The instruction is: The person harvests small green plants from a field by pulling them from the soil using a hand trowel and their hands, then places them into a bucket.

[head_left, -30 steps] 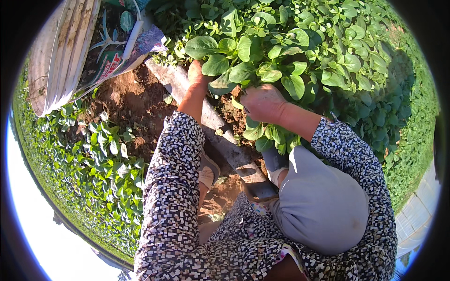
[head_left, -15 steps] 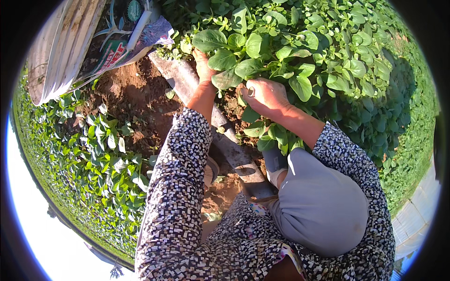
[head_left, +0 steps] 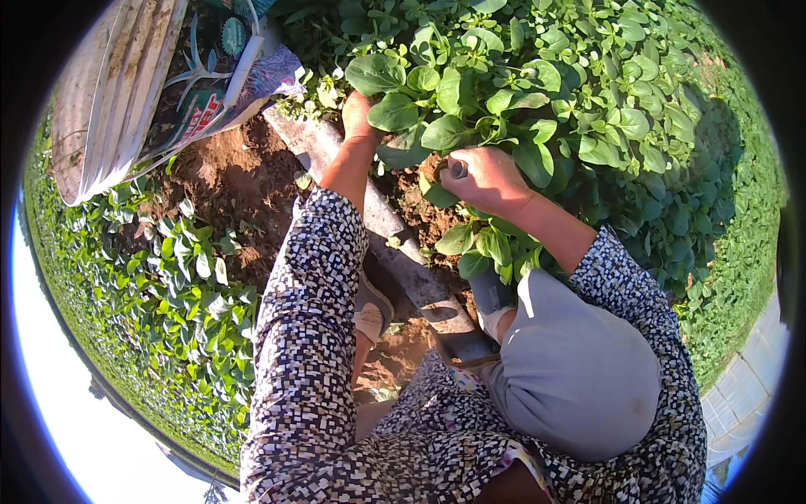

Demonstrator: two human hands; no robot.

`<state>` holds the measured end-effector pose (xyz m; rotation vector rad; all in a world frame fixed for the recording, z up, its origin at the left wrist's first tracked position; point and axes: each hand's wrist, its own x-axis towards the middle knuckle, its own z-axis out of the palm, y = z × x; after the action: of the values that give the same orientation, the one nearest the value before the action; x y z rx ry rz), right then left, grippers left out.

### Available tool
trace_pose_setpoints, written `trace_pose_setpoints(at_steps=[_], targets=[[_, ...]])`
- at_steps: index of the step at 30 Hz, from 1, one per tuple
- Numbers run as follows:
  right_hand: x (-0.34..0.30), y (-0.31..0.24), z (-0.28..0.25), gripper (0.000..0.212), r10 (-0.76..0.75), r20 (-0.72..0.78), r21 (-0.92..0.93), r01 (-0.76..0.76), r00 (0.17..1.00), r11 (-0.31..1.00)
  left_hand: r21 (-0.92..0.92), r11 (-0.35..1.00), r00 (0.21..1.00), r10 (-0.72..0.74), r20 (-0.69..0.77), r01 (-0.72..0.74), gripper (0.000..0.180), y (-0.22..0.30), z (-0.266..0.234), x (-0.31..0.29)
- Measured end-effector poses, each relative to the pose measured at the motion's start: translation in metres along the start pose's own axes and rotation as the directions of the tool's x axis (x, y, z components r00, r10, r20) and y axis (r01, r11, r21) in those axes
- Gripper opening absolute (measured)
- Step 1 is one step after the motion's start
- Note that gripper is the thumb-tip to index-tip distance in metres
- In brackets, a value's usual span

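My right hand [head_left: 494, 183] is closed around a short, dark, rounded handle [head_left: 457, 169]; its end sticks out beside the thumb. Whatever the handle belongs to is hidden by the hand and the leaves. My left hand [head_left: 358, 120] reaches to the left side of a broad-leaved green plant [head_left: 449, 91], its fingers mostly covered by the leaves. The right hand is low at the near side of the same plant, close to the bare soil [head_left: 420, 197]. A smaller leafy plant [head_left: 487, 242] grows just nearer to me.
A white ribbed container [head_left: 117, 109] and a printed plastic bag [head_left: 201, 92] stand at the upper left. A flat grey strip [head_left: 388, 220] runs diagonally along the soil under my left arm toward my shoes [head_left: 371, 312]. Dense greens [head_left: 638, 109] spread to the right.
Both hands have shifted slightly: the left wrist went a little left, the right hand a little right and nearer. More of the handle's end now shows. A leaf by the left hand has darkened.
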<state>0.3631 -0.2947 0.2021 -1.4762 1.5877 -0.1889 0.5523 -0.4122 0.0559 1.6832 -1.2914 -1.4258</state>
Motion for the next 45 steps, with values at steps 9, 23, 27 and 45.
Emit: trace_pose_setpoints(at_steps=[9,23,27,45], targets=[[0.020,-0.004,0.022,0.017,-0.187,-0.066,-0.282,0.161,0.980,0.946,-0.782,0.399,0.843,-0.460,0.281,0.478,0.028,-0.011,-0.008,0.012],[-0.011,0.001,0.011,0.030,-0.119,-0.262,0.075,0.143,0.958,0.987,0.272,0.962,0.960,0.093,-0.266,-0.018,0.047,-0.003,-0.020,-0.004],[0.013,-0.005,0.007,0.031,-0.013,-0.239,0.118,0.043,0.971,0.992,0.452,0.891,0.988,0.029,-0.149,0.042,0.068,0.085,0.018,-0.010],[0.024,-0.005,0.004,0.020,-0.190,-0.143,-0.231,0.154,0.971,0.961,0.793,0.600,0.992,0.123,0.032,-0.100,0.024,0.097,0.030,0.002]])
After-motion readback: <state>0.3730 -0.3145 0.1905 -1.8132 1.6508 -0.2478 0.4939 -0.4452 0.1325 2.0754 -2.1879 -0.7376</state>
